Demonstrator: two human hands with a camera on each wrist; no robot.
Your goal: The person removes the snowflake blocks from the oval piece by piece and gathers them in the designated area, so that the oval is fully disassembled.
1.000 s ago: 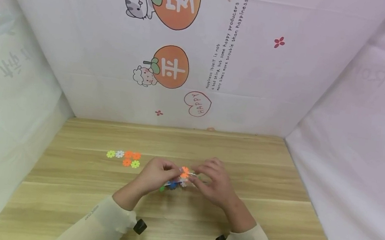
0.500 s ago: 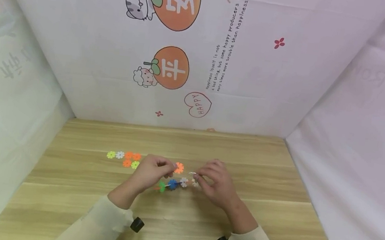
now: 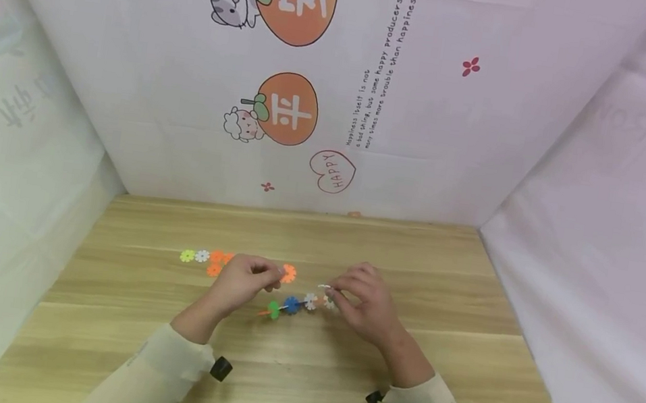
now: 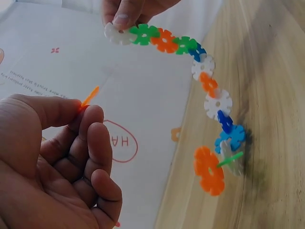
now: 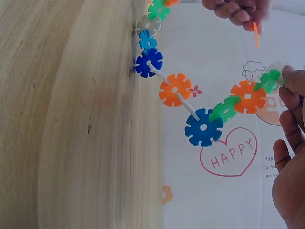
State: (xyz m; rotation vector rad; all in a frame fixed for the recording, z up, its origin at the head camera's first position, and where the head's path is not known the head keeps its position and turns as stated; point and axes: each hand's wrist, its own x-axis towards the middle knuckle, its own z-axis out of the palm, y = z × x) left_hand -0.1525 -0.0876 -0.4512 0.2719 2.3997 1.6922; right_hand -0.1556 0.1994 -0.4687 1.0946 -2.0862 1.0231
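My left hand (image 3: 246,281) pinches an orange snowflake disc (image 3: 289,274) between thumb and forefinger; in the left wrist view this disc (image 4: 90,97) shows edge-on. Between the fingertips of my right hand (image 3: 363,303) is the white end disc (image 4: 116,35) of a chain of linked snowflake discs (image 5: 204,128). Green, orange, blue and white discs alternate along the chain, which hangs in a curve towards the table. An orange disc (image 4: 209,171) forms its far end. The loose orange disc and the chain are apart.
Several loose discs lie on the wooden table (image 3: 298,389) left of my left hand: a yellow one (image 3: 187,256), a white one (image 3: 202,256) and orange ones (image 3: 214,270). My left hand partly covers this group. Printed cloth (image 3: 398,191) stands behind the table and on both sides.
My left hand has drawn away to the left from the chain's end, carrying the orange disc. My right hand has stayed nearly in place, and more of the chain shows between the hands.
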